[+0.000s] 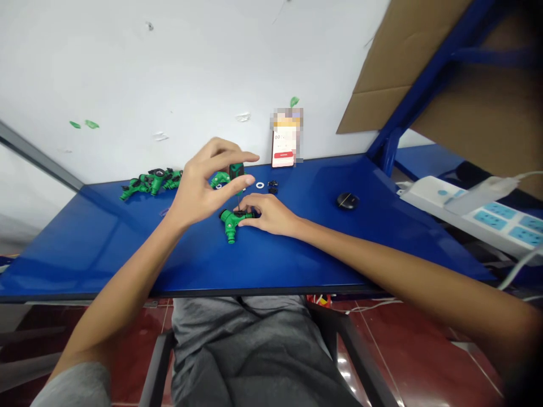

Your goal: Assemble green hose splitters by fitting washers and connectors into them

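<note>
Sits at a blue table (305, 257), spread across the middle of the frame. With the right hand (269, 215), at the centre, pinches the right end of a green fitting (230, 220) between thumb and fingers. Has this fitting lying low on the table, just left of the right fingertips, with one branch pointing toward the bottom of the frame. Holds the left hand (214, 183) above and to the left, thumb and forefinger extended and spread apart, around a screwdriver (236, 171) with a green and black handle. Cannot tell from this angle about any contact of the left fingers with the handle. Has the screwdriver upright, thin shaft running down to the top of the fitting, tip hidden.

Has another green piece (219, 180) partly hidden behind the left hand, and a cluster of green fittings (156, 181) at left of centre. Just above the right hand, has a white ring (260, 185) beside small black parts (272, 186). Farther right, has a round black object (348, 200) and, at the right edge, a white power strip (479, 212) with blue sockets. Faces a lit phone (283, 144), partly pixelated, standing against the white wall (203, 68) at upper centre.
</note>
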The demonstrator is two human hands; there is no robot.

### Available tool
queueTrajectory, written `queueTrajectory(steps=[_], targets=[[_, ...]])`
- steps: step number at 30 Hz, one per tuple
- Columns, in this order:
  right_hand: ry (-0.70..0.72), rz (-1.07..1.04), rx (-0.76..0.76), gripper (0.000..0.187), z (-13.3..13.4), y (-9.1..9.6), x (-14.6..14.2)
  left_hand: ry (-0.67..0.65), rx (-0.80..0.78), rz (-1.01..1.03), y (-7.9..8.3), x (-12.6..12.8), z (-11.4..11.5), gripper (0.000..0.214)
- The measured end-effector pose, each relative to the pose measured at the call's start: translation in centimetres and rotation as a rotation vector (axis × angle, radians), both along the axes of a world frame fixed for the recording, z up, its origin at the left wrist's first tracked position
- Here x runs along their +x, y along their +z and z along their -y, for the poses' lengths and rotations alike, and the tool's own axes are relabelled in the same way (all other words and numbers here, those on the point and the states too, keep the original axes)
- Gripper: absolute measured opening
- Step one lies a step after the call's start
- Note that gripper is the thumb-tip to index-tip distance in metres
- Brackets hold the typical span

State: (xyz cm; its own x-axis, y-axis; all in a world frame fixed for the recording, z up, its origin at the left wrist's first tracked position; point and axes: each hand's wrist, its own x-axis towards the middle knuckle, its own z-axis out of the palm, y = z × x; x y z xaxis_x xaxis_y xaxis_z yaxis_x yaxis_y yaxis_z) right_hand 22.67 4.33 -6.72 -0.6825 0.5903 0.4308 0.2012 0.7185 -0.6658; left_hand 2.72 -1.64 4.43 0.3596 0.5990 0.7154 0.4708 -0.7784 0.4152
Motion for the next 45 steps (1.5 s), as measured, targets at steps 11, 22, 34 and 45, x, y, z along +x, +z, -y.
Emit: queueTrajectory(steps=[11,22,34,45], targets=[[0.012,0.02,0.008,0.025,-0.1,0.15,0.08,0.001,-0.001,0.028,0.35,0.08,0.22,0.03],[0.001,0.032,-0.004,0.025,0.06,0.32,0.1,-0.019,-0.06,0.019,0.17,-0.03,0.01,0.036],[-0.012,0.022,-0.003,0.028,0.02,0.2,0.04,-0.004,-0.068,-0.007,0.3,0.47,0.59,0.039],[-0.027,0.035,-0.007,0.027,0.18,0.3,0.06,0.087,-0.027,0.084,-0.46,0.66,0.25,0.044]])
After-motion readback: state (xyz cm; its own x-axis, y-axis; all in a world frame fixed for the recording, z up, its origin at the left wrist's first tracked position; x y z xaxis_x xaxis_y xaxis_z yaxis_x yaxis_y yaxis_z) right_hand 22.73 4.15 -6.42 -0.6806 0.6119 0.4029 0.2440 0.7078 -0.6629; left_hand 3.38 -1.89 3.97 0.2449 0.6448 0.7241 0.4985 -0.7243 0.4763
